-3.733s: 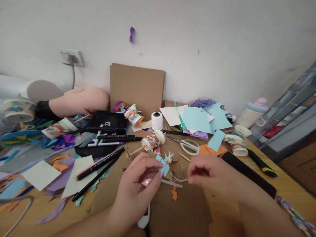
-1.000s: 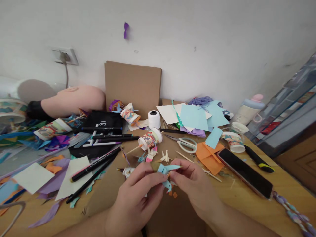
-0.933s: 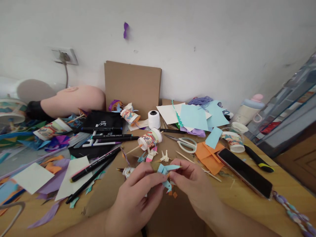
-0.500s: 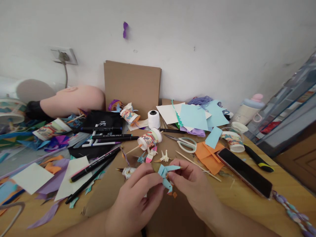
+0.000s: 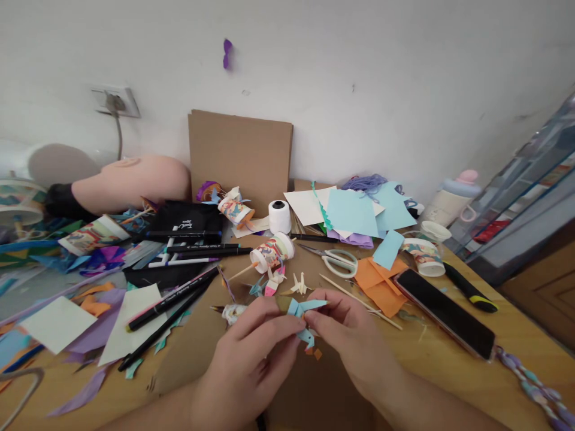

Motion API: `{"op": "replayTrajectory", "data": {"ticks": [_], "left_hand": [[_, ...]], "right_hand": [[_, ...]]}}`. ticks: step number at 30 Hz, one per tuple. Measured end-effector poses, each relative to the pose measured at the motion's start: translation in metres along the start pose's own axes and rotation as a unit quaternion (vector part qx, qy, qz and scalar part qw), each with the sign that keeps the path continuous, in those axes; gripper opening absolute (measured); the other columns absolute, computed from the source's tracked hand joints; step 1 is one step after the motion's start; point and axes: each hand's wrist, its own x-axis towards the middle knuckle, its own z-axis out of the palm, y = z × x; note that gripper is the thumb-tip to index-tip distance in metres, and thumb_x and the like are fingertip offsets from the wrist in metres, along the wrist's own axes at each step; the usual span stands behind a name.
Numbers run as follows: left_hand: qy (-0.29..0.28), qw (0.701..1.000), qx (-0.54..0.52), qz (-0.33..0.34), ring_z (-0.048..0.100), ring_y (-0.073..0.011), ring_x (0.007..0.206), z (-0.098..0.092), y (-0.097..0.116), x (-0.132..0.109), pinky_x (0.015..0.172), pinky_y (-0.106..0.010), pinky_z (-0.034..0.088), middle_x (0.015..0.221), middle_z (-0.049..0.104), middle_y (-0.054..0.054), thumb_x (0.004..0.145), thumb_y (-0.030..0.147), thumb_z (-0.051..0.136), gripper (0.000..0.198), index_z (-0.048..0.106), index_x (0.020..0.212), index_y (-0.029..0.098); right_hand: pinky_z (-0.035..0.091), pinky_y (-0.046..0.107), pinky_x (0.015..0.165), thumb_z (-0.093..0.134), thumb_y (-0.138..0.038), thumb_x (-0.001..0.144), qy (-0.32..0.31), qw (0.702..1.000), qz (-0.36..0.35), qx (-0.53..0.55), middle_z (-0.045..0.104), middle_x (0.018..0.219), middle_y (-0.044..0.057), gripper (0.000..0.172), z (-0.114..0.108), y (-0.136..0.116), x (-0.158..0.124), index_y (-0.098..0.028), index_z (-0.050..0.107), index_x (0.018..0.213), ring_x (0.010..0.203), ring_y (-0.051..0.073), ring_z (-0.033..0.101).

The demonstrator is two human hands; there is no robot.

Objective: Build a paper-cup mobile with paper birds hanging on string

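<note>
A small light-blue folded paper piece (image 5: 302, 311) sits between both hands just above the brown cardboard sheet (image 5: 314, 389). My left hand (image 5: 251, 356) pinches its left side with thumb and fingers closed. My right hand (image 5: 348, 332) pinches its right side. Tiny folded paper shapes (image 5: 275, 280) lie just beyond the hands, beside a tipped patterned paper cup (image 5: 272, 252) with a wooden stick.
Scissors (image 5: 338, 258), a black phone (image 5: 444, 312), orange paper (image 5: 377, 286), a white thread spool (image 5: 279, 216), black marker pens (image 5: 173, 302) and coloured paper scraps crowd the wooden table (image 5: 516, 335). A cardboard panel (image 5: 240, 157) leans on the wall. A mannequin head (image 5: 130, 182) lies at left.
3.7 s ago the hands were apart, only the left holding the blue piece; now both pinch it together. Over the last second they have barely moved.
</note>
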Motion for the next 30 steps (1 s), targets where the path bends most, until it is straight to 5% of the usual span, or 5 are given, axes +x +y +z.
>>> {"op": "replayTrajectory", "data": {"ticks": [14,18,22,30], "left_hand": [[0.001,1.000,-0.004,0.001,0.056,-0.0089,0.072,-0.0003,-0.0007,-0.0019,0.066,-0.015,0.049,0.083,0.055,0.000,0.084,-0.002,0.056,0.027,0.063,0.100,0.019],[0.011,1.000,-0.007,-0.010,0.059,-0.0092,0.075,-0.0005,0.0007,0.0021,0.069,-0.015,0.051,0.085,0.058,0.000,0.083,-0.002,0.055,0.027,0.062,0.099,0.019],[0.015,1.000,-0.008,-0.023,0.060,-0.0100,0.074,-0.0013,0.0010,0.0034,0.067,-0.017,0.051,0.084,0.059,0.000,0.082,0.000,0.056,0.026,0.061,0.098,0.020],[0.002,0.999,-0.045,-0.023,0.059,-0.0111,0.071,0.0002,0.0003,0.0005,0.061,-0.017,0.049,0.080,0.058,-0.001,0.083,0.000,0.054,0.024,0.057,0.096,0.020]], "right_hand": [[0.037,0.022,0.056,0.079,-0.039,0.068,0.007,1.000,-0.001,0.010,0.056,0.064,-0.004,0.027,0.0012,-0.0010,-0.0008,-0.018,0.062,0.071,0.060,0.010,0.045],[0.040,0.023,0.063,0.078,-0.038,0.069,0.025,0.999,-0.029,0.032,0.060,0.074,-0.002,0.026,0.0003,-0.0033,-0.0027,-0.020,0.063,0.081,0.069,0.013,0.049],[0.043,0.028,0.074,0.077,-0.038,0.073,-0.024,0.999,-0.024,0.016,0.065,0.092,0.002,0.034,-0.0047,0.0017,-0.0029,-0.024,0.066,0.102,0.082,0.016,0.055],[0.039,0.024,0.062,0.080,-0.046,0.071,-0.043,0.999,-0.009,0.015,0.066,0.081,-0.001,0.031,-0.0016,0.0042,-0.0015,-0.025,0.073,0.091,0.066,0.012,0.050]]}}
